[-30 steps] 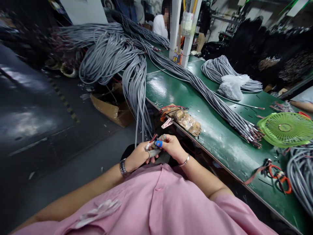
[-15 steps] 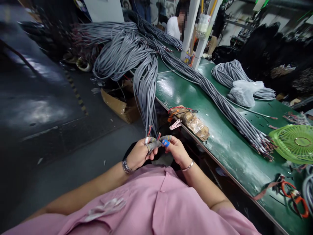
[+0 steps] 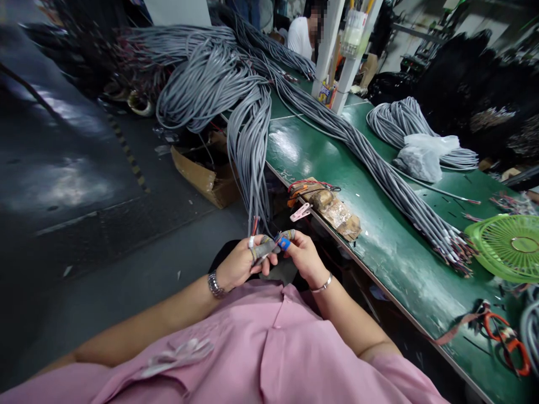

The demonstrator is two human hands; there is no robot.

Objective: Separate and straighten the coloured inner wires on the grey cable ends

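My left hand (image 3: 240,264) and my right hand (image 3: 304,257) meet in front of my lap, just off the edge of the green table (image 3: 379,235). Both pinch the stripped end of a grey cable (image 3: 256,221), whose thin coloured wires show between the fingertips. Several fingertips wear grey tape or cots, and one on the right hand is blue. The cable belongs to a bunch of grey cables (image 3: 248,146) hanging down over the table's edge.
A long grey cable bundle (image 3: 379,174) lies along the table. Near the edge sit a taped brown block with red wires (image 3: 330,207) and a pink clip (image 3: 300,212). A green fan (image 3: 509,247), a plastic bag (image 3: 421,157), orange-handled scissors (image 3: 503,336), a cardboard box (image 3: 206,174) and a seated person (image 3: 301,36) are around.
My view swung left, then settled. My hands stayed together at the cable end, with the fingers shifting slightly on the wires.
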